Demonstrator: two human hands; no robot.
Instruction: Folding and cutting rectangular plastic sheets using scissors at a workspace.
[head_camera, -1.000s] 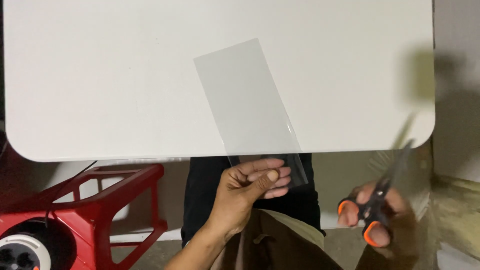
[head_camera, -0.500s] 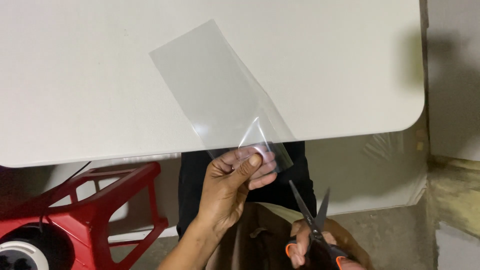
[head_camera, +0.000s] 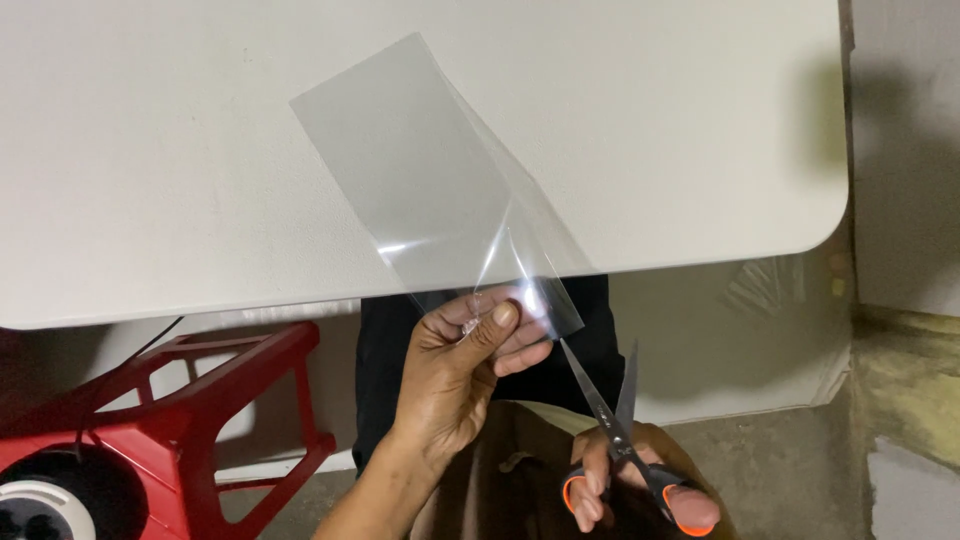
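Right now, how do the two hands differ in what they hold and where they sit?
The left hand pinches the lower edge of a clear plastic sheet held up over the white table; the right hand grips orange-handled scissors with blades open. The left hand sits higher, the right hand lower near the frame's bottom. Both are bare and meet near the sheet's bottom corner.

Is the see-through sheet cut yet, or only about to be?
Nearly started. The left hand pinches the clear plastic sheet by its lower edge above the white table. The right hand holds open scissors, blade tips at that edge. No cut shows; all cutting remains.
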